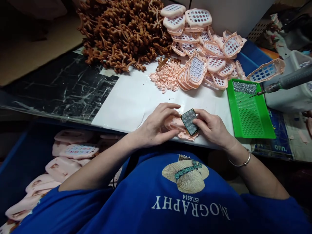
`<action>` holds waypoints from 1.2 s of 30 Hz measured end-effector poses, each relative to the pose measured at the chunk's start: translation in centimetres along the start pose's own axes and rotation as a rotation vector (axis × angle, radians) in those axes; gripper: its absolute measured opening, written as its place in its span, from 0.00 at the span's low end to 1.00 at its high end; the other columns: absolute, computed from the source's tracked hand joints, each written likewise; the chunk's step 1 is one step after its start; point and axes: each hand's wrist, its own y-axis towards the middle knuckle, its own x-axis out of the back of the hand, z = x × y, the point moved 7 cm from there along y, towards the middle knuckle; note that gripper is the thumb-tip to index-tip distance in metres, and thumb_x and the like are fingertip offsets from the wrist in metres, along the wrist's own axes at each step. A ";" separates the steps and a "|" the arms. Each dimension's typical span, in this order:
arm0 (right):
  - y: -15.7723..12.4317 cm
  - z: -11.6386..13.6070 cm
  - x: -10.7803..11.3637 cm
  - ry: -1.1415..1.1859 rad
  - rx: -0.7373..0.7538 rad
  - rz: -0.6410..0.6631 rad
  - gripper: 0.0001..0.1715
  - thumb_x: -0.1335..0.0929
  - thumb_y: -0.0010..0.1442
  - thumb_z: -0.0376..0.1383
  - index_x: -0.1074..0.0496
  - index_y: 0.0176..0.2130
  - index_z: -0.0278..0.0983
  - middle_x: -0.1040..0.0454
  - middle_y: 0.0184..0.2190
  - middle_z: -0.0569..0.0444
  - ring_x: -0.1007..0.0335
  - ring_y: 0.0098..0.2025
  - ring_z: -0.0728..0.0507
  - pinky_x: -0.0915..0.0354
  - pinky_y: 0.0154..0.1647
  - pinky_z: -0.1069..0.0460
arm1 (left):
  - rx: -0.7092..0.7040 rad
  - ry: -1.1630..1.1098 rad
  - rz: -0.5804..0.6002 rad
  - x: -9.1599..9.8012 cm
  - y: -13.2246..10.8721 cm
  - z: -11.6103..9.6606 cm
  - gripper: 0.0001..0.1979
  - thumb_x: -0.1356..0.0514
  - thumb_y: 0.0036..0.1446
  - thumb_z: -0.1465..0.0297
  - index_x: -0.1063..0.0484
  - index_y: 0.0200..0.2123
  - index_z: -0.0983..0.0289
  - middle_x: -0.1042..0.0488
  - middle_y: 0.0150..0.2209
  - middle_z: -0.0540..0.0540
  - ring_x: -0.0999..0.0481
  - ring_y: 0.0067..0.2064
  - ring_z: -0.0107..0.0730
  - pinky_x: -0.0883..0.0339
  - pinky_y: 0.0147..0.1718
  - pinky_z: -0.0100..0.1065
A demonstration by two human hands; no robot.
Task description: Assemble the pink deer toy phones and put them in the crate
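My left hand (157, 125) rests on the white sheet (131, 97) and grips the left side of a pink plastic phone shell (181, 129) lying at the table's near edge. My right hand (212, 128) pinches a small dark circuit board with a grey keypad (189, 121) and holds it on top of that shell. Both hands touch the shell and the board together.
A green tray (251, 120) with small screws stands to the right. An electric screwdriver (287, 81) hangs over it. Pink keypad shells (202, 48) pile at the back, beside small pink parts (167, 76) and brown plastic pieces (124, 32). More pink shells (73, 151) fill a bin below left.
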 end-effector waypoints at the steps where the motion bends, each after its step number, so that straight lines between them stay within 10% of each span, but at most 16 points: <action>1: 0.1 0.2 0.0 -0.012 0.029 -0.002 0.12 0.34 0.67 0.36 0.28 0.49 0.38 0.24 0.31 0.56 0.29 0.31 0.47 0.33 0.37 0.51 | -0.007 0.009 0.060 -0.2 -0.2 0.2 0.26 0.34 0.59 0.65 0.35 0.59 0.63 0.32 0.60 0.67 0.32 0.62 0.49 0.33 0.59 0.51; 16: 1.2 1.9 -0.2 -0.203 0.394 0.207 0.15 0.35 0.69 0.36 0.27 0.52 0.35 0.25 0.35 0.51 0.28 0.35 0.47 0.32 0.37 0.53 | -0.006 0.105 0.040 -2.7 -1.1 0.4 0.48 0.37 0.61 0.56 0.63 0.73 0.62 0.28 0.53 0.66 0.26 0.50 0.45 0.29 0.48 0.46; 36: 0.7 1.6 -0.2 -0.212 0.368 0.267 0.16 0.35 0.67 0.32 0.25 0.53 0.34 0.30 0.32 0.52 0.31 0.30 0.49 0.34 0.32 0.54 | -0.022 0.146 0.002 -3.6 -1.0 -0.3 0.50 0.39 0.63 0.56 0.70 0.73 0.64 0.26 0.52 0.65 0.27 0.49 0.45 0.29 0.48 0.47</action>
